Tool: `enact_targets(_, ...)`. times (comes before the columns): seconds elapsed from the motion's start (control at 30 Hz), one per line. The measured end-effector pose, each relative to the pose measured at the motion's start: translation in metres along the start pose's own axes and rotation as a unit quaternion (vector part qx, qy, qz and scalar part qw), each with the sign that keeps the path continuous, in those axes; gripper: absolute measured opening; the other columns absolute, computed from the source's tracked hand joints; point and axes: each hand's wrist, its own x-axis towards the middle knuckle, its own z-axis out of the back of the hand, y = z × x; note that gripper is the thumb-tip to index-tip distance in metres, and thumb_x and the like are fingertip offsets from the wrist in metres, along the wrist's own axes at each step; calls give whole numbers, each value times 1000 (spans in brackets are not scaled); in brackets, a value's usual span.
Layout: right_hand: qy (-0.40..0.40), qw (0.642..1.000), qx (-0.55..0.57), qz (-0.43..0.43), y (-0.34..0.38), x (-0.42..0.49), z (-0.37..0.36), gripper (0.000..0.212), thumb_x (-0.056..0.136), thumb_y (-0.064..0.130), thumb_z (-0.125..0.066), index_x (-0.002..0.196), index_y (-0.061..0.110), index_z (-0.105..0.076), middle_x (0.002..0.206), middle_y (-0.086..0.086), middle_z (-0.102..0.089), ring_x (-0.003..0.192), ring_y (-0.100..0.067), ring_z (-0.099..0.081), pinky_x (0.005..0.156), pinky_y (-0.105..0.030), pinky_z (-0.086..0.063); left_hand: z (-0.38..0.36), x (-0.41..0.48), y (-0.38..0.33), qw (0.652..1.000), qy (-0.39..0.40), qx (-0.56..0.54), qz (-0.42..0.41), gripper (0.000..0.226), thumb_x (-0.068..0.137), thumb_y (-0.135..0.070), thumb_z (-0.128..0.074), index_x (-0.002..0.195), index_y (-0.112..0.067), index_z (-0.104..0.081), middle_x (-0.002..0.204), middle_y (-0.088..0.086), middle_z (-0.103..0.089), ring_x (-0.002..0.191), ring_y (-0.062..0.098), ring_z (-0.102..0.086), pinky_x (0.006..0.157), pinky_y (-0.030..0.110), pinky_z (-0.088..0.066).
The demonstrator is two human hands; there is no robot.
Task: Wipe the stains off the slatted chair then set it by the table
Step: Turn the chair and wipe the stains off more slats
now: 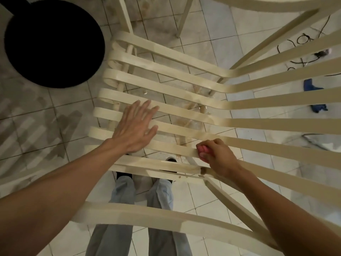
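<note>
The cream slatted chair [184, 85] fills the middle of the head view, its seat slats running from left to right and bending up into the backrest on the right. My left hand [135, 128] lies flat with straight fingers on the seat slats near the left edge. My right hand [216, 156] grips a small pink cloth or sponge [203, 150] and presses it on one of the near slats. Brownish smears show on the slats around the middle of the seat. The table's pale legs [125, 15] and rim stand at the top.
A round black stool seat [53, 43] stands at the upper left. A blue rag [313, 95] and a black cord [304, 43] lie on the wet, streaked tile floor at the right. My legs and shoes [144, 182] show beneath the slats.
</note>
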Motion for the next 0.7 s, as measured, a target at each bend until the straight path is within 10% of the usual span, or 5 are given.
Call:
enact_targets(0.17,83,988,-132,-5,0,-13,-9,15,95,34,-57,110,35,-61,113,3,-40,88,-20,-61,78,-38,-55,-20,5,-5,990,108,95,16,73,100,-60,-23,154,-35,18,153,0,45,138,31,43,116,57,19)
enact_targets(0.37,71,923,-377,11,-6,-27,-41,33,90,14,-63,121,20,-54,120,-7,-52,101,-28,-57,84,-35,-46,-17,5,-5,984,147,101,12,70,100,-61,-18,150,-38,26,147,-3,52,133,29,50,114,59,21)
enact_targets(0.7,96,965,-235,-65,-30,-16,-53,25,93,18,-59,117,22,-52,113,-6,-58,103,-32,-59,77,-37,-49,-14,6,-6,981,163,100,21,67,101,-59,-14,151,-37,24,147,-3,51,133,29,50,113,59,22)
